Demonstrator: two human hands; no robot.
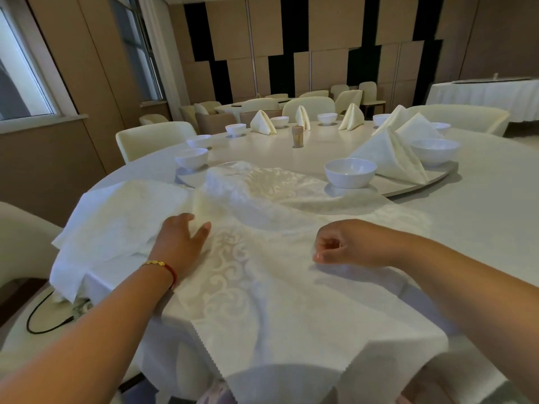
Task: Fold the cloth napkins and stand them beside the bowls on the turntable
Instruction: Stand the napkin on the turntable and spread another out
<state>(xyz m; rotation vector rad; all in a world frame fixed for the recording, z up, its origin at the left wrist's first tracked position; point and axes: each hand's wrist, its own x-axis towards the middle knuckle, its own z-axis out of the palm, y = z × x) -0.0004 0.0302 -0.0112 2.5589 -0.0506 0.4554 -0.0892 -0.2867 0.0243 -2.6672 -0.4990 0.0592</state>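
Note:
A cream damask napkin (262,287) lies spread over the near edge of the round table, its far part draped onto the turntable (423,185). My left hand (180,243) rests on the napkin's left side with the fingers fairly straight, against a raised fold. My right hand (344,246) sits on the napkin's right side with fingers curled, seemingly pinching the cloth. A stack of flat napkins (116,223) lies to the left. Several white bowls stand round the turntable, the nearest (350,173) beside a folded standing napkin (390,156). More folded napkins (262,122) stand at the far side.
A small wooden toothpick holder (298,137) stands near the turntable's middle. Cream chairs (154,138) ring the table. A black cable (46,316) loops on the floor at the left. Another set table (484,94) is at the back right.

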